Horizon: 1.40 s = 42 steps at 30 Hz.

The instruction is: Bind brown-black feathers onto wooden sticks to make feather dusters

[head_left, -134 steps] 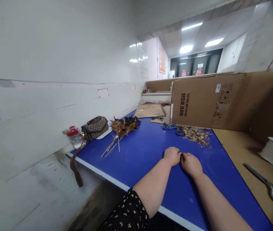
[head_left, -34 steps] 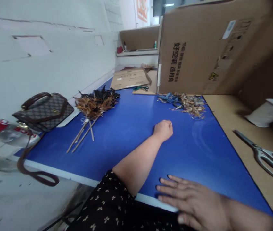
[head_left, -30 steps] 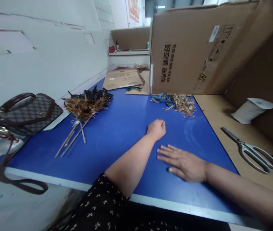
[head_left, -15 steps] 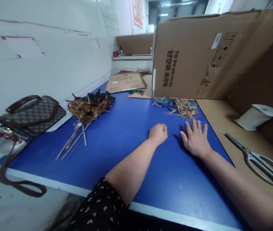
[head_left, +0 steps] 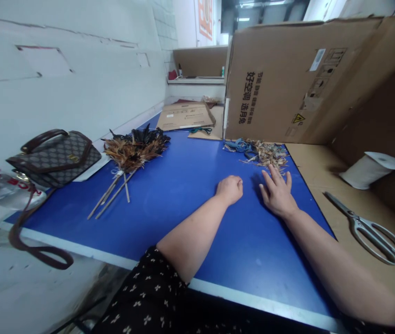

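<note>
My left hand (head_left: pixel 230 189) rests on the blue tabletop (head_left: pixel 183 204) as a closed fist, with nothing showing out of it. To its right, my right hand (head_left: pixel 278 192) is open, its fingers spread. Its fingertips reach the near edge of a pile of loose brownish feathers (head_left: pixel 270 153); whether they touch it I cannot tell. Blue cord or cloth strips (head_left: pixel 239 145) lie at the pile's left side. Further left is a bunch of brown and black feathers (head_left: pixel 133 150) tied onto several thin sticks (head_left: pixel 109 197).
Metal scissors (head_left: pixel 367 229) and a white spool (head_left: pixel 371 170) lie on cardboard at the right. A tall cardboard box (head_left: pixel 281 93) stands behind. At the left are a patterned handbag (head_left: pixel 58 157) and a plastic bottle (head_left: pixel 6 188). Flat cardboard (head_left: pixel 185 116) and green-handled scissors (head_left: pixel 200 130) lie further back.
My right hand has shifted slightly forward and left toward the feather pile, fingers a little more bent. My left fist stays in place. The view has turned slightly left.
</note>
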Available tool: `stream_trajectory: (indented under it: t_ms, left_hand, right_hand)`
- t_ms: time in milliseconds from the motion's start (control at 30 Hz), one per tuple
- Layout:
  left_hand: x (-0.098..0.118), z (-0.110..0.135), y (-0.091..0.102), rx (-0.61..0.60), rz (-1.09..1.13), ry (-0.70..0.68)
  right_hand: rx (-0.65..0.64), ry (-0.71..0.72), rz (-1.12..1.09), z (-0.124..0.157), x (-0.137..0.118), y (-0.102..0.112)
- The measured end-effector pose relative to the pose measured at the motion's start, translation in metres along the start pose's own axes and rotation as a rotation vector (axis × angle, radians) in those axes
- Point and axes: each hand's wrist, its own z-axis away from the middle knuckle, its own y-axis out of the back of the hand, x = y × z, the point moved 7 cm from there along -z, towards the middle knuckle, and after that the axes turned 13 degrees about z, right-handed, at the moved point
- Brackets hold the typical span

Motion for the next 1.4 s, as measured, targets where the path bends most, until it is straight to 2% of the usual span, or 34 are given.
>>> stream_trajectory:
  t_ms: [67, 100, 300, 367, 500, 600, 700, 800, 900, 1100, 1167, 1267, 1400]
  left_hand:
    - [0.000, 0.000, 0.000, -0.001, 0.010, -0.010]
    - [0.000, 0.000, -0.001, -0.001, 0.015, -0.015]
    - [-0.002, 0.000, 0.000, -0.010, 0.036, -0.031]
    - [-0.002, 0.000, 0.001, -0.009, 0.039, -0.026]
    - [-0.002, 0.001, 0.004, 0.008, 0.069, -0.018]
    - [0.000, 0.003, 0.008, 0.063, 0.095, -0.049]
    - [0.003, 0.006, 0.014, 0.164, 0.052, -0.122]
    - [0.009, 0.009, 0.018, 0.247, -0.015, -0.197]
    - [0.014, 0.012, 0.020, 0.282, -0.065, -0.234]
    - [0.018, 0.013, 0.018, 0.252, -0.106, -0.241]
    - [0.017, 0.012, 0.016, 0.240, -0.111, -0.236]
    - [0.014, 0.010, 0.012, 0.222, -0.111, -0.238]
    - [0.012, 0.009, 0.009, 0.188, -0.099, -0.225]
  right_hand:
    - [0.137, 0.083, -0.047, 0.009, -0.001, 0.011]
    - [0.151, 0.103, -0.063, 0.012, 0.001, 0.011]
    - [0.140, 0.014, -0.044, 0.011, 0.014, -0.001]
    - [0.149, 0.000, -0.031, 0.008, 0.012, 0.004]
    - [0.177, 0.063, -0.015, 0.005, 0.000, 0.020]
    - [0.195, 0.075, -0.026, 0.002, -0.001, 0.019]
    - [0.166, 0.068, -0.082, -0.001, 0.008, 0.003]
    - [0.156, -0.003, -0.064, 0.001, 0.019, -0.009]
    - [0.163, -0.057, -0.025, 0.004, 0.022, -0.004]
    - [0.181, 0.090, -0.028, 0.003, -0.001, 0.023]
    - [0.175, 0.113, -0.059, 0.000, -0.003, 0.020]
    - [0.141, 0.097, -0.109, -0.002, 0.005, 0.004]
    - [0.166, -0.063, -0.049, 0.002, 0.024, -0.007]
